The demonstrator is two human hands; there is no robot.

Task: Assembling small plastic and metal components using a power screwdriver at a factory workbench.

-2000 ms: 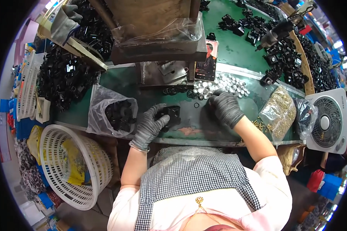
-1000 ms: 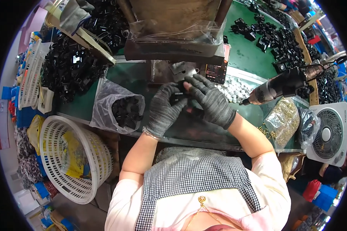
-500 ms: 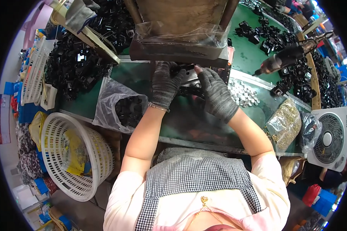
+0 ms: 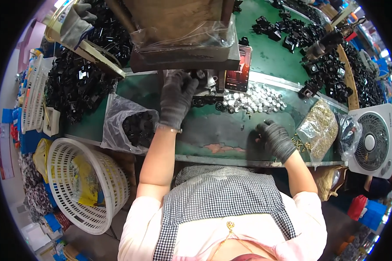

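My left hand (image 4: 177,98), in a grey knit glove, reaches under the dark block (image 4: 185,58) of a stand. Its fingers curl at a metal fixture (image 4: 211,83) with small shiny parts; what they grip is hidden. My right hand (image 4: 275,138), gloved alike, is low over the table's right side with fingers bent inward, and anything in them is hidden. Beside it lie loose brass-coloured screws (image 4: 297,141) and a clear bag of screws (image 4: 320,130). Small silver discs (image 4: 261,99) are heaped between the hands, with black rings (image 4: 204,102) along their left.
A phone (image 4: 238,76) with a red screen leans by the stand. Left are heaped black parts (image 4: 80,80), a bag of black pieces (image 4: 139,128) and a white basket (image 4: 111,191). To the right are a hanging power screwdriver (image 4: 320,48), more black parts (image 4: 287,35) and a fan (image 4: 370,141).
My right hand has left the fixture and moved right and nearer, beside the screws, uncovering the discs and phone. My left hand stays at the fixture. The whole view has shifted slightly.
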